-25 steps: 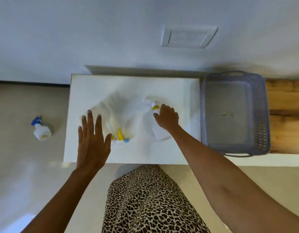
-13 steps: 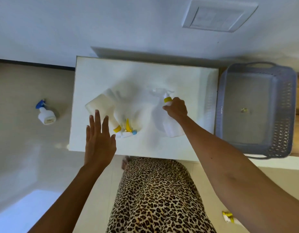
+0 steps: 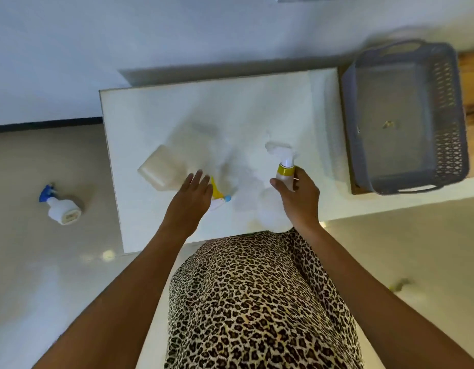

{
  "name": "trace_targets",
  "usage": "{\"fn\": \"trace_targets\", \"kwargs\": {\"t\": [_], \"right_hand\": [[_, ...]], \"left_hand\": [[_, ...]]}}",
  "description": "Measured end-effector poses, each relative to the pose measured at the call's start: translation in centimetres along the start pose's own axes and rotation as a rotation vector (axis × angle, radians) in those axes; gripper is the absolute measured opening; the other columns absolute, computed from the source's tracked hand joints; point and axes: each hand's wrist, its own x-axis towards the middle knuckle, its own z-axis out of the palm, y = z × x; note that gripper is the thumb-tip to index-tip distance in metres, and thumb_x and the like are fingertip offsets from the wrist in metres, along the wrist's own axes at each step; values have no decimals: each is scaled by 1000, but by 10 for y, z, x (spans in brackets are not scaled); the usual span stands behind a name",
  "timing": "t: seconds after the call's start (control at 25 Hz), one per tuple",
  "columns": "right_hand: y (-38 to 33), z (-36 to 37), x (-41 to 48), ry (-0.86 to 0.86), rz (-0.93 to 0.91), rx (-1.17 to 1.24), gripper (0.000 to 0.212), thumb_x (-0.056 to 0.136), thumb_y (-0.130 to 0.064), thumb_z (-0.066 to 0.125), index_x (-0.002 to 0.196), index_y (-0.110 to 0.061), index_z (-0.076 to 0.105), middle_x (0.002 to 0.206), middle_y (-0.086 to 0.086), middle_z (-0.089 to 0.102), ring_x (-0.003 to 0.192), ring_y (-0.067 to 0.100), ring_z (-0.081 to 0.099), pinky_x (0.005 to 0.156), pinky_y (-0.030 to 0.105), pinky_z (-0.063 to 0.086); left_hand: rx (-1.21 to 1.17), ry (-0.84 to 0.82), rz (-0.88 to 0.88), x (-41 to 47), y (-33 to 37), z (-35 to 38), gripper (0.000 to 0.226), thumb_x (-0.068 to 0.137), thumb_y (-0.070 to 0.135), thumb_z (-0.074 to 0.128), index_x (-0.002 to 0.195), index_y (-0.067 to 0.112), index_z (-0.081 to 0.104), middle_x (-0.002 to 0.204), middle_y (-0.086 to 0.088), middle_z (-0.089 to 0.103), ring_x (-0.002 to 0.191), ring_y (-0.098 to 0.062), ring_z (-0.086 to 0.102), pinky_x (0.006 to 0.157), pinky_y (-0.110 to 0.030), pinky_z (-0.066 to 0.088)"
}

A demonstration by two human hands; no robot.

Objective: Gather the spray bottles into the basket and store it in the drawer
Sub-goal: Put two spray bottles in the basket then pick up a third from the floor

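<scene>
White laminate forms the bench (image 3: 156, 115), the largest surface, with the grey perforated basket (image 3: 405, 117) standing at its right end, holding no bottles.

Lying bottle (image 3: 161, 169): rests on its side at centre-left of the bench. Its long axis runs from the base at upper left to the yellow trigger head (image 3: 216, 191) at lower right, nearest the person.

Upright bottle (image 3: 285, 171), yellow collar: stands right of centre, between the lying bottle and the basket.

Floor bottle (image 3: 60, 206), blue trigger: lies on the floor, well apart to the left.

Right hand (image 3: 299, 198): grip clenched around the upright bottle's neck. This hand is the nearer to the basket, which lies to its right and farther from the person.

Left hand (image 3: 192, 199): grip released, fingers extended, over the neck end of the lying bottle; contact cannot be confirmed.
</scene>
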Motion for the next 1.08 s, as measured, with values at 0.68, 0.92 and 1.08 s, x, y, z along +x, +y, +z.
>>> {"fn": "trace_targets", "kwargs": {"t": [0.68, 0.92, 1.08], "right_hand": [[-22, -3, -27, 187, 88, 221, 36, 76, -23, 73, 107, -14, 58, 102, 2, 62, 97, 18, 57, 88, 30, 46], [-53, -60, -35, 273, 0, 391, 32, 73, -15, 76, 92, -31, 56, 101, -4, 63, 97, 14, 60, 87, 25, 48], [-52, -129, -19, 378, -36, 471, 33, 72, -7, 76, 96, -20, 59, 92, -10, 63, 86, 5, 61, 70, 2, 46]], "left_hand": [[-938, 183, -398, 12, -15, -40, 26, 77, -12, 56, 98, 1, 61, 90, -6, 62, 71, -13, 57, 60, -7, 38], [-1176, 304, -509, 11, 16, -118, 31, 81, 6, 63, 112, 10, 60, 94, 4, 58, 87, -13, 51, 67, -12, 29], [-1106, 327, -483, 28, 49, -170, 14, 81, 16, 64, 94, 14, 60, 85, 5, 60, 79, -13, 52, 63, -20, 32]]}}
